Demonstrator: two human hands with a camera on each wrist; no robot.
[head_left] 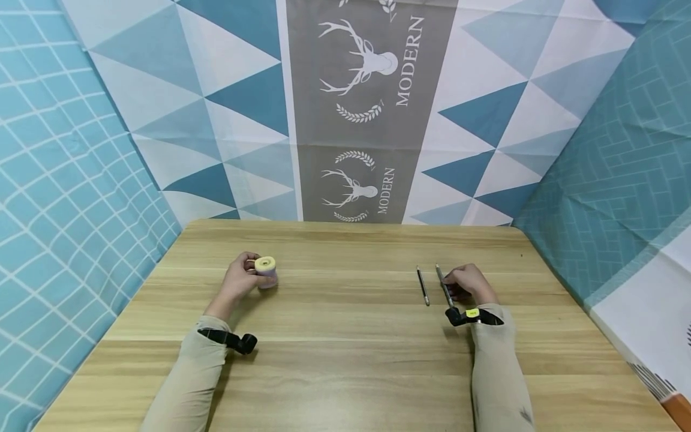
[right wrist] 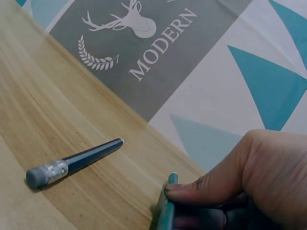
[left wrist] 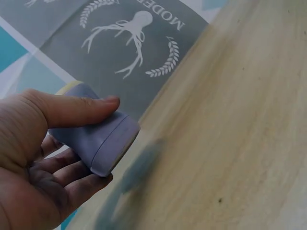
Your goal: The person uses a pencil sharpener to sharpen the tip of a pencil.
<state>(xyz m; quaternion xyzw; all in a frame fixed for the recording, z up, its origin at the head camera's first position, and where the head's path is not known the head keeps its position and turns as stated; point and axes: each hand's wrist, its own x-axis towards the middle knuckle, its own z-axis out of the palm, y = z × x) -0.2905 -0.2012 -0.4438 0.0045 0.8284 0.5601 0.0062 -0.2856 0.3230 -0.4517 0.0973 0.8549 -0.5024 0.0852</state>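
Note:
My left hand point(head_left: 241, 279) grips a lavender pencil sharpener point(head_left: 267, 276) with a yellow top that has a small hole in it. In the left wrist view, the thumb lies along the side of the sharpener point(left wrist: 103, 139) and the other fingers are under it. Over on the right, my right hand point(head_left: 468, 283) pinches a slim green pencil point(right wrist: 168, 203) between thumb and fingers; its lower part runs out of the right wrist view. A dark pencil point(head_left: 423, 286) lies just left of that hand, its eraser end toward me. The right hand's other fingers are partly hidden.
Both hands are over a wooden table point(head_left: 345, 360). Patterned cloth point(head_left: 356, 120) with deer heads and triangles hangs behind its far edge. Blue grid cloth point(head_left: 70, 150) stands at the left, teal cloth point(head_left: 610, 150) at the right. Each wrist wears a black camera strap.

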